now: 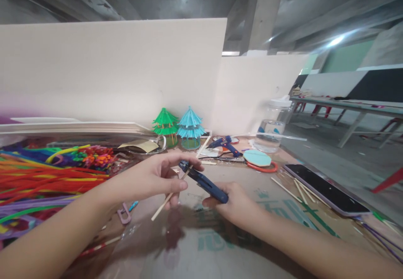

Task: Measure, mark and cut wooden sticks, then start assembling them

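Observation:
My left hand (166,178) is closed on a thin pale wooden stick (163,208), which slants from lower left to upper right. The stick crosses the head of a pair of dark blue pliers (208,184), whose jaws are too small to make out. My right hand (234,203) is wrapped round the handle end of the pliers. Both hands are above a plastic-covered board (176,245) with green printed characters. Behind them stand a green tiered-roof model (166,123) and a light blue one (190,125).
Colourful pipe cleaners (53,178) cover the left side. At the back lie a blue glue gun (228,144), orange-handled scissors (262,168) and a light blue disc (256,158). A water bottle (272,127), a phone (327,188) and loose sticks (302,190) are on the right.

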